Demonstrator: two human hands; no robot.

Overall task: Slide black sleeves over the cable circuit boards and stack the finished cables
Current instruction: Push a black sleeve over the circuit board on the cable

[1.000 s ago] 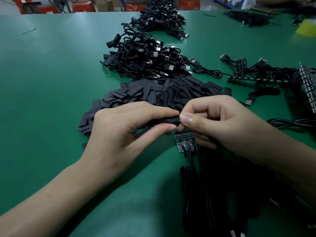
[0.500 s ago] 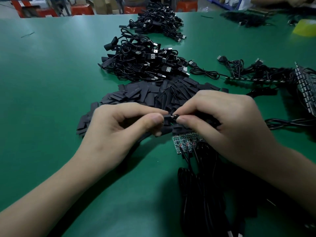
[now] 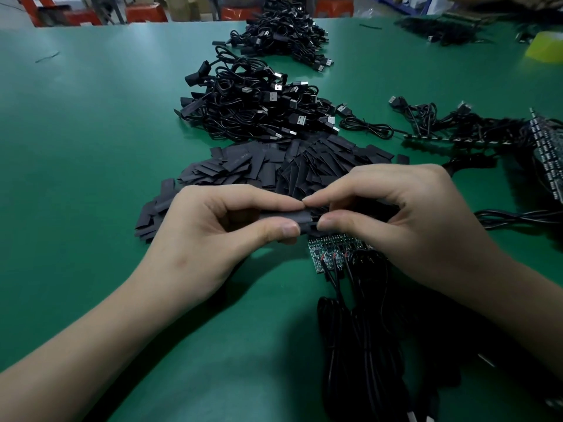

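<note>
Green table (image 3: 91, 178), frame centre: my left hand (image 3: 213, 236) pinches a black sleeve (image 3: 292, 215); my right hand (image 3: 405, 220) pinches the cable end entering it.

More of the black sleeve (image 3: 286, 215) shows between thumb and finger of the left hand (image 3: 213, 236) than a moment ago. The right hand (image 3: 402, 226), pinching the cable (image 3: 315, 219), now touches fingertips with it.

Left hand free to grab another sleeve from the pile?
Probably not yet: the left hand pinches the sleeve being fitted. The pile lies just behind it, nothing between, so an easy reach once freed.
</note>
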